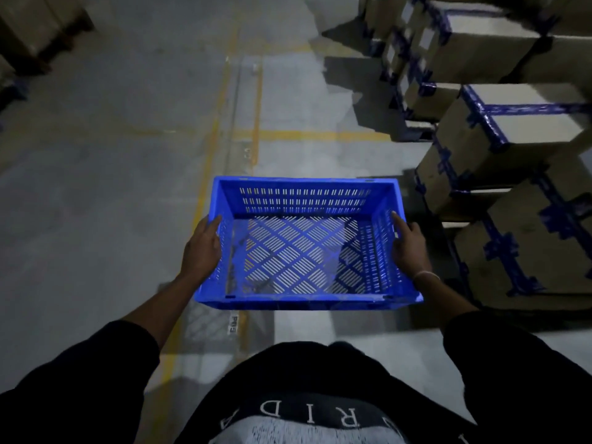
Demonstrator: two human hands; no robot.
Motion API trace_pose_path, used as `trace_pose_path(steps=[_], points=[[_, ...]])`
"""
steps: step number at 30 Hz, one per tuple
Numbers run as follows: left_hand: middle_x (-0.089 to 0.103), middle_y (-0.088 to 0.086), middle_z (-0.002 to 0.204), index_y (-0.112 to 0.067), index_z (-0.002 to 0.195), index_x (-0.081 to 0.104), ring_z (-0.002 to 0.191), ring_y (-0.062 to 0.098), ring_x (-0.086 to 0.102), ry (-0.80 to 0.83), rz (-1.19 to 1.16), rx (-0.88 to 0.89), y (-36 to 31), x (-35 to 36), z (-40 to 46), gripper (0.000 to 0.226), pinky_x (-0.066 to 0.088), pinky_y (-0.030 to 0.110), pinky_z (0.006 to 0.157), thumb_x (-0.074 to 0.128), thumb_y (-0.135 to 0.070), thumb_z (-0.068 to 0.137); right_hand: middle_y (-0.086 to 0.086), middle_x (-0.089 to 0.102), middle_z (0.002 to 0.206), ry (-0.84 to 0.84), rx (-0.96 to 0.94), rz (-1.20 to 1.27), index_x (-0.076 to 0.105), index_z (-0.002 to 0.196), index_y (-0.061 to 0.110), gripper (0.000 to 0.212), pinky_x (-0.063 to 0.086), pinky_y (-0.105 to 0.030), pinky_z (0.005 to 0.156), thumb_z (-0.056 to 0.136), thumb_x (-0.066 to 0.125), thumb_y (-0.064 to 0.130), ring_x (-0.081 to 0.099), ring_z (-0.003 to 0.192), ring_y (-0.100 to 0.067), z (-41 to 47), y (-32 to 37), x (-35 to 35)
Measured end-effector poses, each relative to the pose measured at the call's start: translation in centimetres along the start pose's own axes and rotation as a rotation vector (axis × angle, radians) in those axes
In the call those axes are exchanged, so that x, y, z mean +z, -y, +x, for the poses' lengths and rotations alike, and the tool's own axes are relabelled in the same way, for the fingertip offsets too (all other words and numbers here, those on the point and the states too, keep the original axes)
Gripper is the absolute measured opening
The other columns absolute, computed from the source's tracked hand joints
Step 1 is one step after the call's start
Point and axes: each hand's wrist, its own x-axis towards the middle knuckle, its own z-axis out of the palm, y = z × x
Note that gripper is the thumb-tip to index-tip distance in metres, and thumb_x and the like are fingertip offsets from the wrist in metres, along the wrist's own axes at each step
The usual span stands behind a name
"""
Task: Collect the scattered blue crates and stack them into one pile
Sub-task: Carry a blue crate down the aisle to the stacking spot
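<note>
An empty blue slatted crate (304, 184) hangs level in front of me, above the grey floor. My left hand (201, 248) grips its left short side, with the thumb along the rim. On the opposite short side my right hand (408, 241) grips the wall, one finger laid along the top edge. No other blue crate is in view.
Stacks of cardboard boxes (499, 136) bound with blue tape line the right side, close to the crate. More boxes on a pallet (35, 30) stand at the far left. Yellow floor lines (208, 155) run ahead over the concrete aisle between them.
</note>
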Motion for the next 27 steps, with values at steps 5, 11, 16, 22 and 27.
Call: trace_pose_path(steps=[5,11,16,22,27], points=[[0.041,0.012,0.154,-0.021,0.148,0.046,0.131,0.033,0.052,0.023,0.000,-0.003,0.4,0.8,11.9,0.059,0.049,0.045,0.097,0.054,-0.008,0.091,-0.021,0.049,0.115,0.014,0.037,-0.032,0.034,0.153,0.024,0.070,0.050,-0.041,0.081,0.089,0.051,0.001,0.059,0.094,-0.043,10.5,1.8,0.9],[0.041,0.013,0.154,-0.017,0.147,0.047,0.128,0.033,0.055,0.060,0.009,-0.019,-0.1,4.5,26.5,0.069,0.050,0.043,0.093,0.064,-0.007,0.081,-0.017,0.049,0.121,0.047,0.030,0.031,0.032,0.153,0.028,0.068,0.051,-0.044,0.086,0.093,0.051,0.002,0.059,0.100,-0.038,26.7,1.9,3.6],[0.038,0.008,0.156,-0.022,0.149,0.043,0.122,0.034,0.058,0.040,0.047,-0.033,-2.1,6.0,38.9,0.066,0.053,0.044,0.088,0.059,-0.010,0.086,-0.018,0.048,0.118,0.061,0.013,0.028,0.034,0.152,0.025,0.068,0.044,-0.037,0.075,0.091,0.051,0.000,0.057,0.095,-0.041,40.3,2.4,2.9],[0.036,0.006,0.157,-0.026,0.150,0.040,0.111,0.039,0.062,-0.012,0.062,-0.026,-5.1,6.5,51.9,0.063,0.053,0.044,0.080,0.055,-0.011,0.091,-0.021,0.048,0.110,0.056,-0.011,0.047,0.037,0.152,0.017,0.075,0.048,-0.042,0.081,0.083,0.058,-0.004,0.057,0.090,-0.043,54.7,4.5,1.1],[0.034,0.009,0.159,-0.024,0.150,0.041,0.115,0.041,0.061,-0.024,0.044,-0.042,-5.3,7.5,62.0,0.060,0.052,0.046,0.084,0.053,-0.010,0.094,-0.019,0.049,0.116,0.069,-0.022,0.040,0.035,0.153,0.021,0.074,0.049,-0.037,0.084,0.085,0.059,0.000,0.059,0.097,-0.040,65.4,6.4,1.4]])
